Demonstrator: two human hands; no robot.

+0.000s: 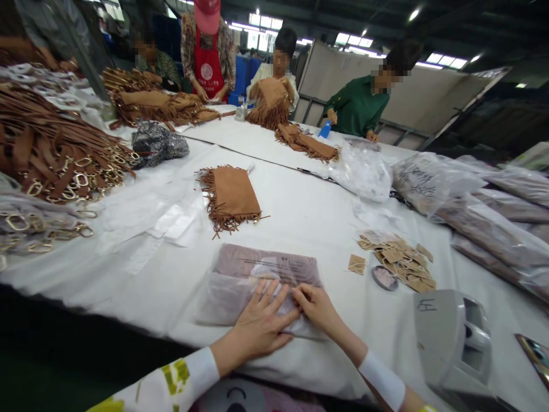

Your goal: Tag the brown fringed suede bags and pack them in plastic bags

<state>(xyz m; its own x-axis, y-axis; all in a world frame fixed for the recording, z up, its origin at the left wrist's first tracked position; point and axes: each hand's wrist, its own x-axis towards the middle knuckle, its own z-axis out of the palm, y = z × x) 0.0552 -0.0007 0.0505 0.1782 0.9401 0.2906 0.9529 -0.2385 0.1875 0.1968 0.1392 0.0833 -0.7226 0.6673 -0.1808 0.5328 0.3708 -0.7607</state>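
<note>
In front of me on the white-covered table lies a clear plastic bag point(223, 292) with a flat brownish item inside and printed text on its surface. My left hand point(266, 315) rests flat on the bag, its fingers spread. The fingertips of my right hand point(315, 306) are pinched together at the bag's right part, close to my left thumb; what exactly they grip is too small to make out. Beyond the bag, a brown fringed pouch point(235, 191) lies on the table.
Cardboard tags point(398, 260) with strings, a small round dish point(385, 278) and a grey dispenser point(450, 337) are at right. Brown straps point(51, 143) with metal clasps pile up at left. Filled plastic bags point(484, 217) stack at far right. Several people work across the table.
</note>
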